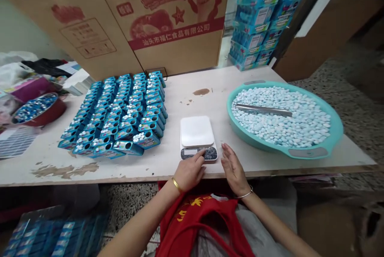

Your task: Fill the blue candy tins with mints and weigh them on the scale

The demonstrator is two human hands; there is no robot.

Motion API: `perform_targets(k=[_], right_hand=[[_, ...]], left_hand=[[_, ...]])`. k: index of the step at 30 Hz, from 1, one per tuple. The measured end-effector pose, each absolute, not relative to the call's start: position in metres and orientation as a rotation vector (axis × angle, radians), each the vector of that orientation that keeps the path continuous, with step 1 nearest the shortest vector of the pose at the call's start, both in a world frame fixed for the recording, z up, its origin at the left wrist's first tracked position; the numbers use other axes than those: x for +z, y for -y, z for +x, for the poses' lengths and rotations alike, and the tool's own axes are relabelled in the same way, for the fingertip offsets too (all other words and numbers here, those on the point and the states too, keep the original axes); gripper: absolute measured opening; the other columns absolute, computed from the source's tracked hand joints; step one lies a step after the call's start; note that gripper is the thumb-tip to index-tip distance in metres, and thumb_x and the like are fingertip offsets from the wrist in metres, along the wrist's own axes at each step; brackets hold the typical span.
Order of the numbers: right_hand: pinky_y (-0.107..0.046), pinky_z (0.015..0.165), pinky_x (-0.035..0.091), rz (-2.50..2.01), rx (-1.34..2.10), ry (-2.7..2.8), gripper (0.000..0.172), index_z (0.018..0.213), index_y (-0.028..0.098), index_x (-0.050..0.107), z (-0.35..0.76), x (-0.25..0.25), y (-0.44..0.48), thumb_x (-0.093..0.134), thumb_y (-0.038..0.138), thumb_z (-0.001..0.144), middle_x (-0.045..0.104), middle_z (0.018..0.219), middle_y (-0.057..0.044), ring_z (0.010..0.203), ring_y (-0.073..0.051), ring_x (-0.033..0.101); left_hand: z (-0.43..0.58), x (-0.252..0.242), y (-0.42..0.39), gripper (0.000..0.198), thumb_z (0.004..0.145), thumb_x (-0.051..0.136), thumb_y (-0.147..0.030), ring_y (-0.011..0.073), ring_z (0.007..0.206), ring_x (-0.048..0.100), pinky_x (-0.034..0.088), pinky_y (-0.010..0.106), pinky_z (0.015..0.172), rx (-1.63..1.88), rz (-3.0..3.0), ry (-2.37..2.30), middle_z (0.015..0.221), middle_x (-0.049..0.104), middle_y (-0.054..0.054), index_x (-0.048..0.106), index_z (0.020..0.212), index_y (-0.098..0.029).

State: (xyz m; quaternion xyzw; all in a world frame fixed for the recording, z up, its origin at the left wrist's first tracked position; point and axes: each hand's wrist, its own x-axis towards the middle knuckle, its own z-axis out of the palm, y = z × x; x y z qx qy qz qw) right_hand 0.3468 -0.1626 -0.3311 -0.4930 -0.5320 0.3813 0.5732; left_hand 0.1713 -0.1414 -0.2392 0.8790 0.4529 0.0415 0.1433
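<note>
A white digital scale [197, 132] lies on the table in front of me, its pan bare. My left hand [190, 172] touches the scale's dark button panel with an extended finger and holds nothing. Just right of the scale, my right hand [235, 171] is held with its fingers stretched out and nothing in it. Rows of small blue containers [120, 117] stand to the left, several with white pieces at their openings. On the right, a turquoise basin [337, 129] holds many pale tablets, with a metal scoop-like tool [264, 110] lying on them.
Behind the table [192, 101] stands a large cardboard box [180, 55]. Stacked blue packs [252, 29] are at the back right. A red bowl [51, 111] of wrapped items sits at the far left, near papers and bags. More blue packs [66, 237] are below the table.
</note>
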Motion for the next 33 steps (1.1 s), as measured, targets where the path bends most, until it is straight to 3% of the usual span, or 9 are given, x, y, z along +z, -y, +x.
perform_targets(k=[7, 12, 16, 20, 25, 28, 33], right_hand=[[-0.051, 0.115, 0.031, -1.162, 0.932, 1.254, 0.055, 0.144, 0.024, 0.031, 0.349, -0.332, 0.166, 0.044, 0.041, 0.094, 0.037, 0.150, -0.012, 0.137, -0.025, 0.038], [-0.052, 0.115, 0.028, -1.176, 0.990, 1.227, 0.056, 0.143, 0.027, 0.034, 0.350, -0.339, 0.170, 0.050, 0.042, 0.092, 0.038, 0.149, -0.011, 0.136, -0.027, 0.040], [-0.052, 0.115, 0.028, -1.154, 1.023, 1.170, 0.055, 0.141, 0.027, 0.037, 0.349, -0.339, 0.171, 0.052, 0.044, 0.090, 0.040, 0.148, -0.010, 0.136, -0.028, 0.040], [-0.051, 0.115, 0.028, -1.126, 1.027, 1.114, 0.056, 0.141, 0.027, 0.038, 0.348, -0.337, 0.170, 0.053, 0.045, 0.090, 0.042, 0.146, -0.011, 0.136, -0.028, 0.040], [-0.050, 0.114, 0.031, -1.107, 1.015, 1.077, 0.056, 0.138, 0.026, 0.040, 0.347, -0.337, 0.166, 0.054, 0.046, 0.089, 0.046, 0.143, -0.013, 0.134, -0.027, 0.043], [-0.049, 0.113, 0.034, -1.096, 1.015, 1.055, 0.055, 0.138, 0.025, 0.040, 0.348, -0.336, 0.163, 0.054, 0.047, 0.089, 0.048, 0.141, -0.013, 0.133, -0.025, 0.044], [-0.048, 0.112, 0.034, -1.092, 1.031, 1.030, 0.054, 0.137, 0.025, 0.041, 0.348, -0.331, 0.161, 0.054, 0.047, 0.089, 0.049, 0.139, -0.013, 0.132, -0.023, 0.046]], left_hand=[[0.186, -0.234, 0.138, 0.023, 0.089, 0.047, -0.025, 0.0221, 0.089, 0.068, 0.055, 0.033, 0.071, -0.209, 2.606, -1.380, 0.146, 0.043, 0.014, 0.053, 0.110, -0.016], [0.182, -0.229, 0.138, 0.029, 0.088, 0.050, -0.034, 0.0217, 0.087, 0.068, 0.055, 0.034, 0.068, -0.191, 2.645, -1.321, 0.139, 0.051, 0.012, 0.052, 0.112, -0.018], [0.142, -0.206, 0.132, 0.025, 0.090, 0.050, -0.031, 0.0192, 0.099, 0.062, 0.050, 0.032, 0.083, 0.288, 2.701, -1.304, 0.116, 0.065, 0.009, 0.054, 0.112, -0.020], [0.078, -0.167, 0.118, 0.038, 0.086, 0.058, -0.044, 0.0272, 0.106, 0.054, 0.039, 0.043, 0.091, 0.713, 2.746, -1.916, 0.113, 0.062, 0.013, 0.056, 0.114, -0.019], [0.025, -0.143, 0.097, 0.059, 0.073, 0.065, -0.063, 0.0337, 0.110, 0.048, 0.032, 0.047, 0.093, 0.231, 2.632, -2.345, 0.121, 0.057, 0.014, 0.059, 0.114, -0.020], [0.017, -0.145, 0.086, 0.058, 0.072, 0.064, -0.064, 0.0345, 0.110, 0.047, 0.031, 0.047, 0.092, -0.023, 2.582, -2.335, 0.118, 0.057, 0.014, 0.061, 0.110, -0.020], [0.018, -0.147, 0.075, 0.049, 0.075, 0.063, -0.058, 0.0350, 0.106, 0.049, 0.030, 0.048, 0.089, -0.162, 2.525, -2.323, 0.108, 0.063, 0.012, 0.060, 0.104, -0.019]])
